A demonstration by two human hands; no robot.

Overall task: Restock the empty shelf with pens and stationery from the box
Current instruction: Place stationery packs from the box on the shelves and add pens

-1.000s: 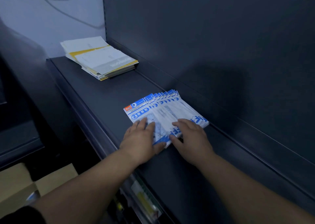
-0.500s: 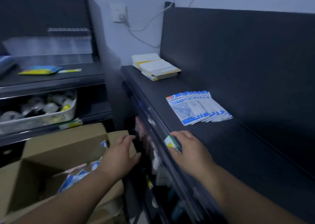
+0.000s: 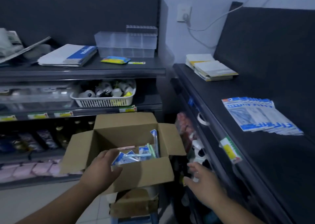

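An open cardboard box (image 3: pixel 146 171) stands low in the middle, with blue-and-white stationery packets (image 3: pixel 134 155) inside. My left hand (image 3: pixel 102 169) hovers over the box's near-left rim, fingers spread, holding nothing. My right hand (image 3: pixel 202 183) is open to the right of the box, beside the dark shelf's front edge. On the dark shelf (image 3: pixel 255 155) at the right lies a fanned stack of blue-and-white packets (image 3: pixel 259 116).
A pile of yellow-and-white booklets (image 3: pixel 211 68) lies at the shelf's far end. The left shelving unit holds notebooks (image 3: pixel 71 55), a clear organiser (image 3: pixel 126 43) and a white basket (image 3: pixel 104 96) of small items. A smaller box (image 3: pixel 136 203) sits under the open one.
Both hands left the fanned packets on the shelf and dropped left towards the box. My view swung left and down, bringing the box and left shelving into sight.
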